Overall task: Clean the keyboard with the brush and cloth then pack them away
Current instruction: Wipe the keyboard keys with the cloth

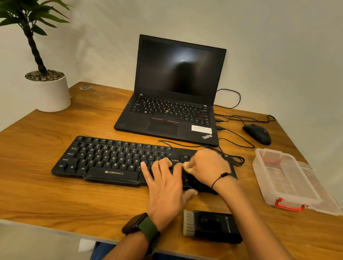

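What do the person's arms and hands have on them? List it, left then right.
Left hand: bare, with a black smartwatch on a dark green strap at the wrist. Right hand: bare, with a thin black cord bracelet carrying a few dark beads at the wrist. Both forearms are bare; no sleeves show in the view. No rings are visible.

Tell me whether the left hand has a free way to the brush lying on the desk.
Probably yes. The left hand lies flat on the keyboard, holding nothing, and the brush sits just beside its wrist on bare desk, with nothing between them. The right hand is busy with the cloth.
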